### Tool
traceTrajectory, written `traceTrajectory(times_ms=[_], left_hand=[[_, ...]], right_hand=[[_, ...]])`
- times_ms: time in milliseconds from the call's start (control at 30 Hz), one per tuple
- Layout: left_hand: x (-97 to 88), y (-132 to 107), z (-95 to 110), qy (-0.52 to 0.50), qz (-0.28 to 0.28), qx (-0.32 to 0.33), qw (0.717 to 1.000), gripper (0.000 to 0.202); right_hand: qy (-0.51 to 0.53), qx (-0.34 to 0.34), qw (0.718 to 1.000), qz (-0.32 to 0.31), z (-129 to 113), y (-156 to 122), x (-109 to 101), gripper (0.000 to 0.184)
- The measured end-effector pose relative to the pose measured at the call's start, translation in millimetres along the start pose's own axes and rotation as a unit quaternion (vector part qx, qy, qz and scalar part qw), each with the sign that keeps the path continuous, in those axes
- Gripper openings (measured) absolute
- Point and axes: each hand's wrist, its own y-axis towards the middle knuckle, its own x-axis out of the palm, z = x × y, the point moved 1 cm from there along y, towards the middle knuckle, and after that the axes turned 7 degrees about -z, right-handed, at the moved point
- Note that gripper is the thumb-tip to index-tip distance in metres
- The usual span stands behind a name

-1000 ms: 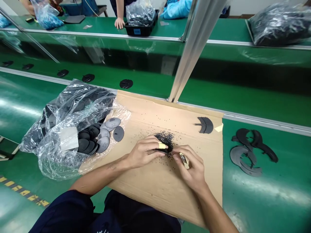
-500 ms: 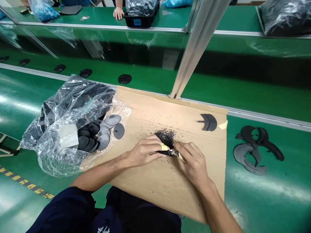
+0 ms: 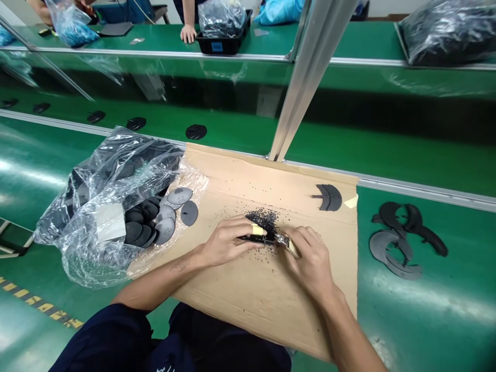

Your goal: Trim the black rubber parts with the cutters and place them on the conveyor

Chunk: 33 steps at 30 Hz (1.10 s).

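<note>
My left hand (image 3: 228, 242) pinches a thin dark rubber-like strip (image 3: 251, 238), and its index finger has a yellow tape wrap (image 3: 257, 229). My right hand (image 3: 312, 263) grips small metal snips (image 3: 287, 243) with a pale wrapped handle. Their jaws are at the end of the strip. Just above both hands lies a heap of black crumbs (image 3: 263, 219) on a flattened cardboard sheet (image 3: 248, 289), with more crumbs scattered around it. The fingers hide part of the strip.
Left of the hands, a clear plastic bag (image 3: 104, 206) holds dark discs, with grey oval pieces (image 3: 180, 196) at its mouth. Trimmed black parts (image 3: 329, 197) lie on the cardboard. Scrap pieces (image 3: 395, 240) lie on the green bench. A co-worker's hand (image 3: 188, 33) rests beyond an aluminium post (image 3: 306, 88).
My right hand has moved up and left, bringing the snips to the strip's end. The dark strip now shows more clearly between my hands.
</note>
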Motion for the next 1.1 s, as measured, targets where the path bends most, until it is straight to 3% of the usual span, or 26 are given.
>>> traceTrajectory(times_ms=[167, 400, 500, 667, 800, 900, 1000, 1100], left_hand=[[0.1, -0.3, 2.5, -0.068, 0.042, -0.062, 0.995, 0.017], [3.9, 0.6, 0.9, -0.096, 0.028, -0.068, 0.993, 0.019], [3.3, -0.3, -1.9, -0.065, 0.005, -0.047, 0.997, 0.019], [2.8, -5.5, -6.8, 0.092, -0.079, 0.015, 0.993, 0.024], [2.6, -6.9, -8.1, 0.070, -0.074, 0.020, 0.995, 0.022], [1.3, -5.3, -5.0, 0.015, -0.044, 0.009, 0.999, 0.016], [0.3, -4.3, -0.7, -0.005, -0.040, 0.010, 0.999, 0.015], [0.4, -4.9, 0.9, -0.003, -0.045, 0.019, 0.999, 0.017]], right_hand=[[0.169, 0.011, 0.985, 0.010, -10.0, 4.1, -3.2, 0.017], [0.195, -0.035, 0.979, 0.040, -13.7, 2.4, -5.4, 0.024], [0.179, -0.057, 0.981, 0.046, -11.3, 0.2, -3.6, 0.027], [0.185, -0.086, 0.979, 0.019, -16.1, 0.4, -4.8, 0.024], [0.260, -0.020, 0.965, 0.018, -15.6, 3.3, -12.5, 0.018], [0.173, 0.007, 0.984, 0.040, -7.2, 3.6, -13.0, 0.019], [0.063, -0.033, 0.997, 0.019, 0.3, 2.0, -6.3, 0.024], [0.017, -0.059, 0.998, -0.011, 2.9, 0.0, -0.4, 0.029]])
